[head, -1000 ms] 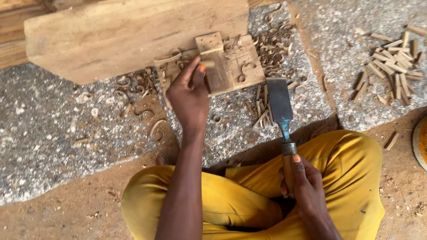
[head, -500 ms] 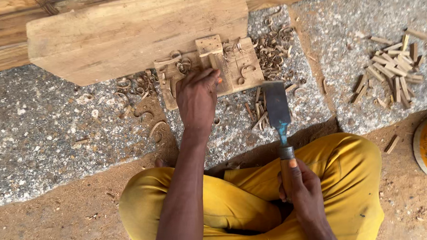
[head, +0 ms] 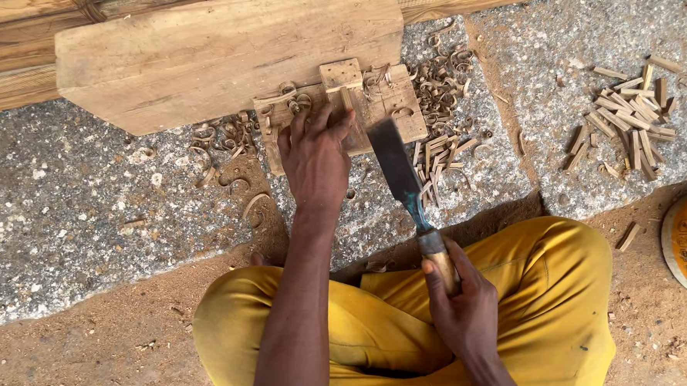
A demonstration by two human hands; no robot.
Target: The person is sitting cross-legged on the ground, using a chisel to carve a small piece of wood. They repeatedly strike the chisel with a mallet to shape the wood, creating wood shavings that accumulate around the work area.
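Right grip (head: 460, 304) closed on chisel (head: 401, 179) handle; left grip (head: 315, 159) presses small block (head: 348, 112) flat, 12 o'clock of knees.

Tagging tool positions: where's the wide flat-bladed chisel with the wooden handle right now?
In the head view, the chisel sits centre-right, handle gripped by the right hand, blade tip at the small wooden workpiece beside the left hand.
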